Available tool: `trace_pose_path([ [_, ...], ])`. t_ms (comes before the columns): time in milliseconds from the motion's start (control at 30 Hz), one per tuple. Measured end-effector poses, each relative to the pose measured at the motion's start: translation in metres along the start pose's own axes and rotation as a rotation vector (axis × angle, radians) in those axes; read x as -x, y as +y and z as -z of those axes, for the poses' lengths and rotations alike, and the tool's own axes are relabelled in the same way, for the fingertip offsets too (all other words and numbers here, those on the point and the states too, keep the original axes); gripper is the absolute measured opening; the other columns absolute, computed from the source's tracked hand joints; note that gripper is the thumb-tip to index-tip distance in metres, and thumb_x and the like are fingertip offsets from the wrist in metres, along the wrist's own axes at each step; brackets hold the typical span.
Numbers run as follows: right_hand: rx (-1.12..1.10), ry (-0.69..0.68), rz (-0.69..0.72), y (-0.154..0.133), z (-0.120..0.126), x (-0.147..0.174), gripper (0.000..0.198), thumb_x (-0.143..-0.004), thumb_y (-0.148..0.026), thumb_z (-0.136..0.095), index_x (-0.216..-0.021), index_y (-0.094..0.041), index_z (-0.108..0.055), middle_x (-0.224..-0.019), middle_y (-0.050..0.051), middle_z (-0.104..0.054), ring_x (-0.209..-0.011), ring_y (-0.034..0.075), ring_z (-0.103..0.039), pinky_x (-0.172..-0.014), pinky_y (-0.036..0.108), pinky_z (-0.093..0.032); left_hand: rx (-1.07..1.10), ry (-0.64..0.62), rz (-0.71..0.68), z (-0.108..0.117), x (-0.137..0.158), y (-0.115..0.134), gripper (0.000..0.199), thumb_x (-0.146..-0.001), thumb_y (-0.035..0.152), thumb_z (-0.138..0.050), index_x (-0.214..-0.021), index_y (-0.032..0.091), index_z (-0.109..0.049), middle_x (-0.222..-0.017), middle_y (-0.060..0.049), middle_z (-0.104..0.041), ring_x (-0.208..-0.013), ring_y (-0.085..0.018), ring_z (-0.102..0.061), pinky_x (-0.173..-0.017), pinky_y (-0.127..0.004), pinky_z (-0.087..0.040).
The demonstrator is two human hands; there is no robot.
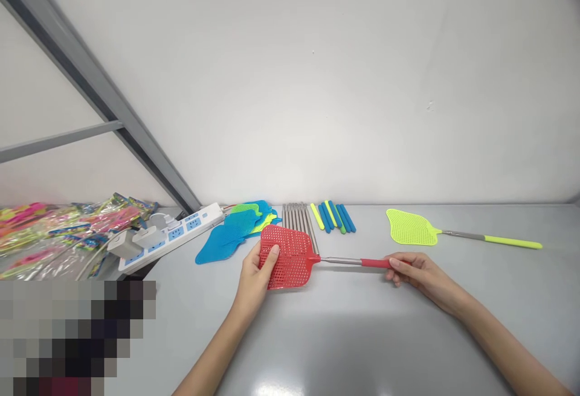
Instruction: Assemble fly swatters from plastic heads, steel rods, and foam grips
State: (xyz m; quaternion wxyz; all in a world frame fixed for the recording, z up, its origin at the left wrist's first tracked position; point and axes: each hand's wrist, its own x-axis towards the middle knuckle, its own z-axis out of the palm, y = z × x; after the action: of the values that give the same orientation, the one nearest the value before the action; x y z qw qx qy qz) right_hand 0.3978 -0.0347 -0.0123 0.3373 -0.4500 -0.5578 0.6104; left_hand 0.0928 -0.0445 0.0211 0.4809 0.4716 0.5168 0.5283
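A: In the head view, where is the red swatter (327,259) being held?

B: It is hanging between two hands, seemingly just above the desk (353,329); the thin metal rods (296,218) and coloured tubes (336,215) are lying behind it, and a yellow-green swatter (462,235) is lying to the right

A: What are the grips doing?

B: The left grip (257,272) is pinching the mesh head (290,257) at its outer side; the right grip (414,269) is grasping the end of the red handle (375,263)

A: Are you expecting much weight?

B: No, I am judging it light, because the head is showing many holes. The head is probably flexing, while the metal shaft (344,261) is looking stiff and perhaps slippery

A: So where should one be holding?

B: I am preferring the handle for firm hold, and only gentle pressure on the mesh, since the narrow neck (314,258) may be the fragile place
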Motion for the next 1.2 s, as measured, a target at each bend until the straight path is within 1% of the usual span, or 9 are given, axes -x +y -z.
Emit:
trace_pose_path([
  [167, 0.304, -0.336, -0.060, -0.023, -0.009, 0.009, 0.032, -0.076, -0.041, -0.046, -0.070, -0.017, -0.065, -0.068, 0.003, -0.058, -0.063, 0.014, -0.047, -0.061, 0.026, -0.037, 0.036, -0.125, 0.057, -0.005, 0.005, -0.005, 0.035, -0.073, 0.036, -0.052, -0.101, 0.015, -0.052, -0.091, -0.007, -0.062, -0.079, -0.020, -0.059, -0.066, -0.028, -0.046],
  [267, 0.242, -0.541, -0.125, -0.032, -0.024, 0.013, 0.031, -0.076, -0.041, -0.046, -0.080, -0.016, -0.064, -0.074, 0.005, -0.059, -0.067, 0.015, -0.050, -0.063, 0.026, -0.038, 0.039, -0.191, 0.085, -0.011, 0.010, -0.008, 0.033, -0.072, 0.037, -0.053, -0.096, 0.015, -0.054, -0.090, -0.007, -0.063, -0.078, -0.020, -0.059, -0.063, -0.027, -0.046],
  [333, 0.106, -0.595, -0.202, -0.031, -0.037, 0.012, 0.034, -0.075, -0.043, -0.046, -0.088, -0.016, -0.062, -0.077, 0.006, -0.057, -0.064, 0.015, -0.052, -0.058, 0.027, -0.040, 0.049, -0.225, 0.115, -0.015, 0.012, -0.009, 0.033, -0.071, 0.037, -0.054, -0.095, 0.014, -0.054, -0.088, -0.008, -0.063, -0.076, -0.020, -0.060, -0.062, -0.027, -0.046],
  [500, 0.005, -0.455, -0.233, -0.020, -0.058, 0.005, 0.036, -0.074, -0.046, -0.046, -0.088, -0.015, -0.059, -0.054, -0.002, -0.044, -0.043, 0.007, -0.038, -0.043, 0.020, -0.032, 0.178, -0.319, 0.186, -0.017, 0.016, -0.007, 0.030, -0.074, 0.034, -0.052, -0.096, 0.014, -0.056, -0.086, -0.007, -0.064, -0.074, -0.019, -0.059, -0.063, -0.027, -0.045],
  [600, -0.105, -0.395, -0.229, -0.020, -0.063, 0.003, 0.034, -0.076, -0.045, -0.044, -0.086, -0.015, -0.058, -0.052, -0.005, -0.035, -0.040, 0.005, -0.029, -0.039, 0.018, -0.025, 0.319, -0.307, 0.208, -0.012, 0.013, -0.007, 0.028, -0.077, 0.036, -0.046, -0.086, 0.013, -0.060, -0.080, -0.007, -0.064, -0.069, -0.018, -0.059, -0.060, -0.026, -0.044],
  [700, -0.191, -0.317, -0.206, -0.023, -0.069, 0.002, 0.031, -0.076, -0.044, -0.043, -0.080, -0.016, -0.056, -0.052, -0.005, -0.037, -0.040, 0.005, -0.028, -0.038, 0.019, -0.024, 0.393, -0.324, 0.176, -0.008, 0.010, -0.008, 0.036, -0.079, 0.041, -0.039, -0.087, 0.013, -0.059, -0.078, -0.009, -0.064, -0.066, -0.019, -0.059, -0.057, -0.028, -0.044],
  [900, -0.284, -0.262, -0.175, -0.025, -0.087, -0.004, 0.031, -0.075, -0.044, -0.045, -0.069, -0.015, -0.053, -0.051, -0.003, -0.040, -0.045, 0.007, -0.034, -0.042, 0.020, -0.029, 0.197, -0.457, 0.101, -0.018, 0.016, -0.011, 0.037, -0.078, 0.040, -0.042, -0.089, 0.010, -0.059, -0.079, -0.012, -0.064, -0.069, -0.020, -0.059, -0.058, -0.028, -0.043],
  [1067, -0.390, -0.290, -0.185, -0.021, -0.101, -0.003, 0.027, -0.074, -0.040, -0.049, -0.076, -0.014, -0.056, -0.057, -0.002, -0.044, -0.047, 0.007, -0.037, -0.044, 0.020, -0.031, 0.031, -0.452, 0.049, -0.030, 0.028, -0.016, 0.031, -0.075, 0.033, -0.050, -0.096, 0.012, -0.058, -0.089, -0.009, -0.062, -0.086, -0.020, -0.055, -0.078, -0.031, -0.041],
  [1200, -0.419, -0.310, -0.220, -0.017, -0.104, 0.000, 0.029, -0.071, -0.042, -0.052, -0.081, -0.015, -0.057, -0.063, -0.001, -0.047, -0.044, 0.005, -0.034, -0.040, 0.019, -0.025, 0.016, -0.442, 0.097, -0.036, 0.032, -0.020, 0.031, -0.074, 0.034, -0.051, -0.097, 0.014, -0.058, -0.100, -0.008, -0.060, -0.097, -0.022, -0.051, -0.087, -0.033, -0.037],
])
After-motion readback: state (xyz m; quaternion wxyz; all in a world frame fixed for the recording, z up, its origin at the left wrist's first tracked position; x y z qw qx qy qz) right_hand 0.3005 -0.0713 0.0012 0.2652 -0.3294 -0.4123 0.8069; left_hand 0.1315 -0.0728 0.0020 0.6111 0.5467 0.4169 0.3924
